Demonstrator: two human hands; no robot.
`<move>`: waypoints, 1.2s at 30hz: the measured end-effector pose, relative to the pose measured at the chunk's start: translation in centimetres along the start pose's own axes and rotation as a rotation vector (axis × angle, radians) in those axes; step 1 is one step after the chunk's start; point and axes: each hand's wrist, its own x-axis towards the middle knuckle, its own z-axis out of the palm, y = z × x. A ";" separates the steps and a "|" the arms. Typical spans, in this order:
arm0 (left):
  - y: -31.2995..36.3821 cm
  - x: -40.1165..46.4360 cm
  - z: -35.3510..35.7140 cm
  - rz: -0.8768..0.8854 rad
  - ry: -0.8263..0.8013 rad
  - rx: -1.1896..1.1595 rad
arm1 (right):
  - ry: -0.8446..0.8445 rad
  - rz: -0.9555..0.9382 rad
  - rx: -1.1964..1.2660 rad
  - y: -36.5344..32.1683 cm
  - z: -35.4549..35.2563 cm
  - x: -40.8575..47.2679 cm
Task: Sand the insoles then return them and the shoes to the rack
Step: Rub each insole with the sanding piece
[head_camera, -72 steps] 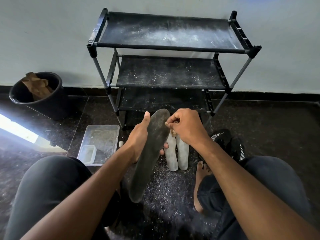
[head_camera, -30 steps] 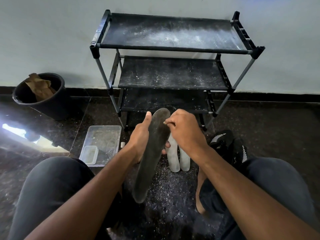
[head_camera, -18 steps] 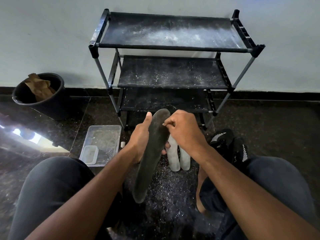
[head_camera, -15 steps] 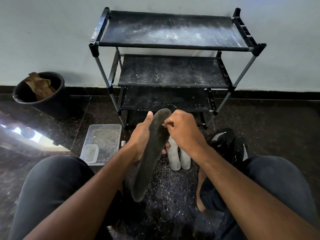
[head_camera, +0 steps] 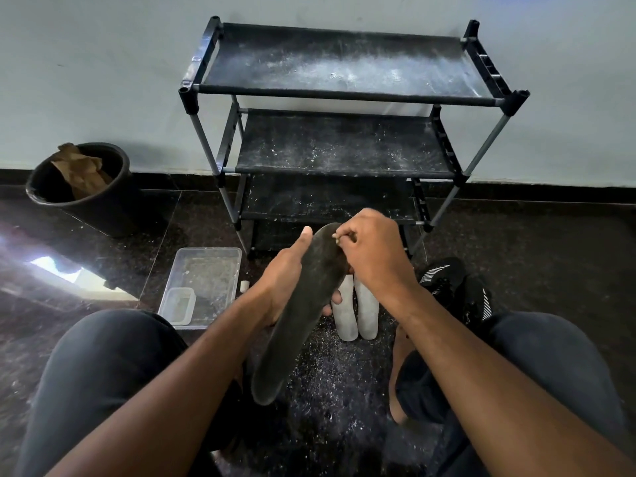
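Note:
My left hand (head_camera: 287, 275) grips a long dark grey insole (head_camera: 298, 315) around its middle, toe end up and heel end toward my lap. At the insole's top right edge my right hand (head_camera: 371, 256) pinches a small tan piece of sandpaper (head_camera: 339, 239) against it. Two pale insoles (head_camera: 356, 309) lie side by side on the floor just behind my hands. A pair of black shoes (head_camera: 451, 287) with white stripes sits on the floor at the right. The black three-tier rack (head_camera: 344, 142) stands against the wall, its shelves bare and dusty.
A clear plastic tray (head_camera: 203, 284) with a smaller tub inside sits on the floor at the left. Further left by the wall stands a black bin (head_camera: 79, 191) holding brown paper. White dust covers the dark floor between my knees. My bare foot (head_camera: 401, 356) rests at the right.
My right hand has shifted slightly up along the insole's top edge with the sandpaper. The left hand keeps the same hold on the insole.

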 end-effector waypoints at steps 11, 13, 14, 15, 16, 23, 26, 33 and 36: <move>-0.6 0.9 -0.4 0.003 0.120 -0.062 | -0.149 -0.003 0.035 -1.1 0.7 -1.1; -0.4 1.0 -0.5 0.011 0.169 -0.085 | -0.209 -0.005 0.053 -1.7 0.9 -1.5; -0.4 1.0 -0.5 0.013 0.181 -0.083 | -0.229 -0.003 0.062 -1.8 0.9 -1.6; -0.4 1.0 -0.5 0.012 0.181 -0.073 | -0.238 0.007 0.070 -1.8 0.8 -1.6; -0.4 0.9 -0.4 0.012 0.167 -0.067 | -0.233 0.021 0.081 -1.6 0.7 -1.4; -0.4 0.8 -0.1 -0.009 0.165 -0.037 | -0.154 0.041 -0.028 -0.7 1.2 -1.6; -0.6 1.3 -0.4 0.017 0.326 0.020 | -0.265 -0.092 -0.104 -1.2 2.6 -2.7; 0.6 -0.6 0.7 0.001 0.171 -0.069 | -0.045 -0.022 -0.022 -0.5 1.4 -1.0; 0.1 0.0 0.2 0.010 0.189 -0.050 | -0.053 -0.031 0.069 -1.0 1.0 -1.5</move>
